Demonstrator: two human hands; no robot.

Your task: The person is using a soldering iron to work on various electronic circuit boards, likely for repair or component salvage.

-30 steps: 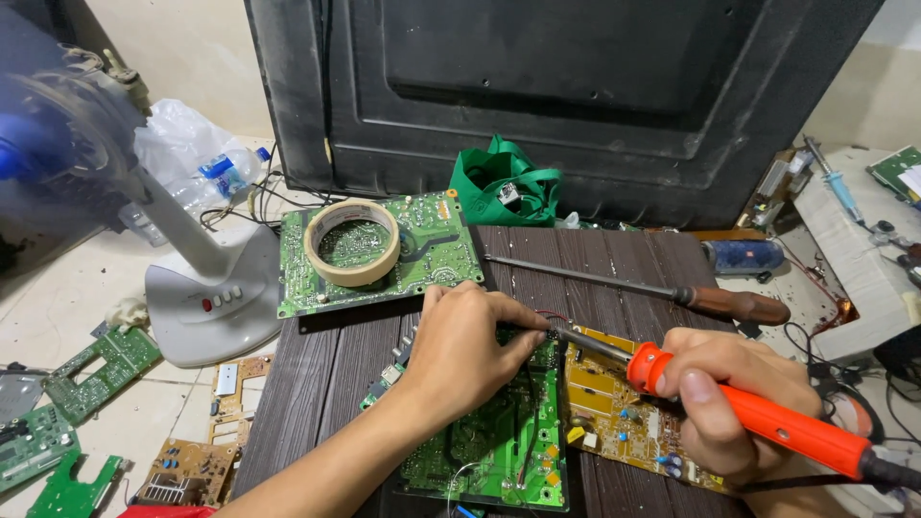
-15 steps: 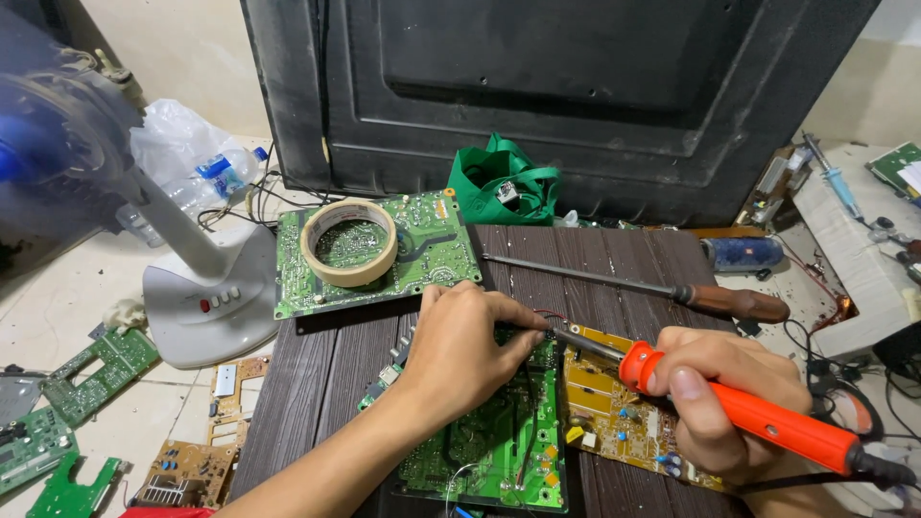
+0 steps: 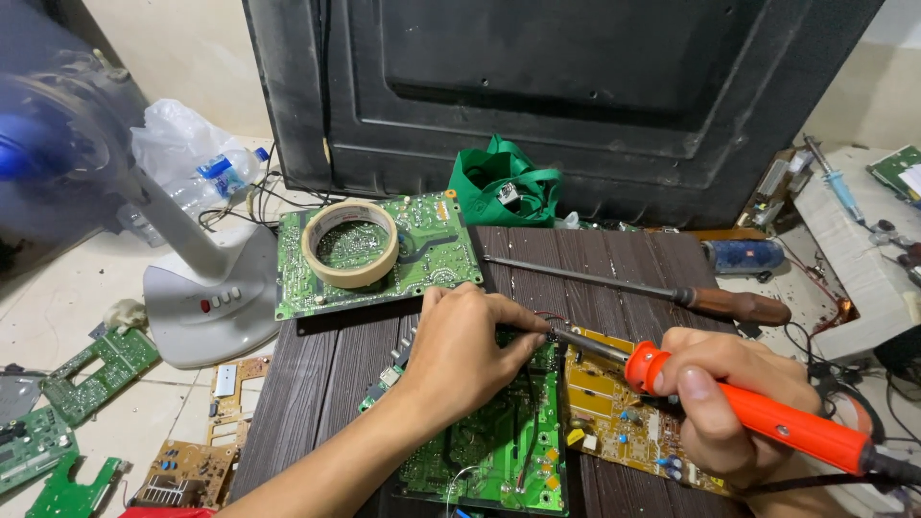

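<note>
My right hand [image 3: 734,403] grips an orange soldering iron [image 3: 767,414]; its metal tip reaches left to the top edge of a green circuit board [image 3: 499,441]. My left hand [image 3: 465,350] rests on that green board with fingertips pinched right at the iron's tip, apparently on something thin; what it holds is too small to tell. A yellow circuit board [image 3: 614,417] lies beside the green one, under the iron.
The boards lie on a dark wooden table [image 3: 336,384]. Behind are another green board [image 3: 422,254] with a tape roll [image 3: 350,242] on it, a long screwdriver [image 3: 652,288], a green bag [image 3: 507,182] and a black TV back panel [image 3: 537,86]. A fan [image 3: 182,278] and loose boards [image 3: 77,384] sit left.
Both hands stay almost still; the iron's tip remains at the same spot by my left fingertips.
</note>
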